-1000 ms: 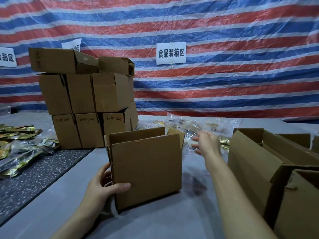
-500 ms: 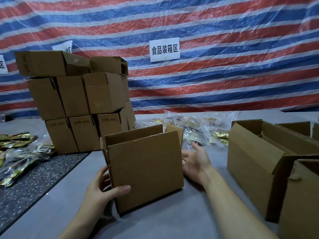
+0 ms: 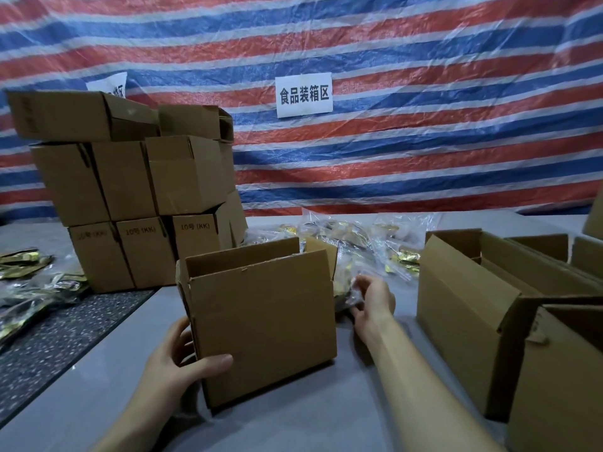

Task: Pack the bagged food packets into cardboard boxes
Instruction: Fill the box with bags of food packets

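Note:
A small open cardboard box (image 3: 264,324) stands upright on the grey table in front of me, flaps up. My left hand (image 3: 176,363) grips its lower left corner, thumb across the front face. My right hand (image 3: 372,298) is just right of the box, its fingers closed on a clear bagged food packet (image 3: 346,296) that lies low beside the box wall. More clear bags of gold-wrapped packets (image 3: 375,243) are heaped behind the box. The inside of the box is hidden from me.
A stack of closed cardboard boxes (image 3: 137,190) rises at the back left. Larger open boxes (image 3: 473,308) crowd the right side. Gold packets (image 3: 29,288) lie on a dark speckled mat (image 3: 65,337) at the left. A striped tarp with a white sign (image 3: 304,95) hangs behind.
My right hand came back from the packet heap to the right side of the box and closed on a bagged packet. The left hand stayed on the box.

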A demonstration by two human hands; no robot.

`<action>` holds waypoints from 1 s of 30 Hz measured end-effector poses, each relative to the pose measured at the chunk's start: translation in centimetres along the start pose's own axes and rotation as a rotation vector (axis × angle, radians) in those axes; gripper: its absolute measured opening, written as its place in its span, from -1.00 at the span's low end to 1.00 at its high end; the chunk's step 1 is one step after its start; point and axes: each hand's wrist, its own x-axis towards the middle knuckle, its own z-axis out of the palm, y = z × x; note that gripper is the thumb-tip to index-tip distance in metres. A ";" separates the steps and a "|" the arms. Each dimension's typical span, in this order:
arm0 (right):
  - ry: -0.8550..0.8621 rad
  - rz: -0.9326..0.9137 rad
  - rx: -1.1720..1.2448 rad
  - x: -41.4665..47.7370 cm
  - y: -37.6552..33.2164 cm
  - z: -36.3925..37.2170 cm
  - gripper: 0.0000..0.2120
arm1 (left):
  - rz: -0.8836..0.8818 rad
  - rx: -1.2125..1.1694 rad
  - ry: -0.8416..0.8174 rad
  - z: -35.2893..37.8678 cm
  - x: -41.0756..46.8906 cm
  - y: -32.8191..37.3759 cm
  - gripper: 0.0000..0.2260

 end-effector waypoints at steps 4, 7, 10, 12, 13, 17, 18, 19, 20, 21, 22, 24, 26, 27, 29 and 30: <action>0.021 0.050 0.060 0.3 -0.5 -0.7 -0.86 | 0.007 0.037 -0.004 0.0 -0.1 0.0 -0.17; -0.047 0.075 -0.038 0.0 -0.8 -0.3 -0.67 | 0.004 0.011 0.003 0.0 0.0 -0.1 -0.23; -0.111 0.131 -0.178 -0.2 -0.9 0.0 -0.76 | 0.008 -0.001 -0.003 -0.1 0.1 -0.1 -0.18; -0.175 0.203 -0.315 -0.1 -1.2 0.0 -0.87 | 0.012 -0.004 -0.011 -0.2 0.0 -0.2 -0.14; -0.202 0.230 -0.368 0.0 -1.3 0.0 -0.90 | 0.017 -0.003 -0.014 -0.2 0.0 -0.2 -0.14; -0.180 0.159 -0.441 -0.5 -1.5 0.2 -0.88 | 0.043 0.026 -0.029 0.0 -0.2 -0.1 -0.18; -0.157 0.110 -0.460 -0.8 -1.5 0.5 -0.89 | 0.048 0.034 -0.032 0.0 -0.2 -0.1 -0.21; -0.141 0.069 -0.478 -1.1 -1.6 0.7 -0.90 | 0.049 0.041 -0.034 0.1 -0.2 -0.1 -0.26; -0.134 0.040 -0.493 -1.3 -1.7 1.0 -0.90 | 0.050 0.045 -0.038 0.1 -0.2 -0.1 -0.30; -0.136 0.017 -0.504 -1.4 -1.9 1.3 -0.88 | 0.053 0.052 -0.042 0.1 -0.2 -0.1 -0.31; -0.144 0.002 -0.512 -1.3 -2.1 1.5 -0.84 | 0.055 0.058 -0.046 0.1 -0.2 -0.2 -0.30; -0.153 -0.021 -0.541 -1.2 -2.6 1.6 -0.81 | 0.054 0.057 -0.053 0.0 -0.2 -0.2 -0.23; -0.133 -0.029 -0.583 -1.4 -3.0 1.4 -0.82 | 0.055 0.052 -0.061 -0.1 -0.2 -0.2 -0.18; -0.119 -0.033 -0.598 -1.4 -3.2 1.3 -0.81 | 0.058 0.053 -0.064 -0.1 -0.2 -0.3 -0.17; -0.084 -0.064 -0.621 -1.1 -3.6 1.2 -0.78 | 0.065 0.055 -0.072 -0.1 -0.2 -0.4 -0.17; -0.063 -0.094 -0.654 -1.1 -3.8 1.3 -0.81 | 0.065 0.057 -0.078 -0.1 -0.2 -0.4 -0.17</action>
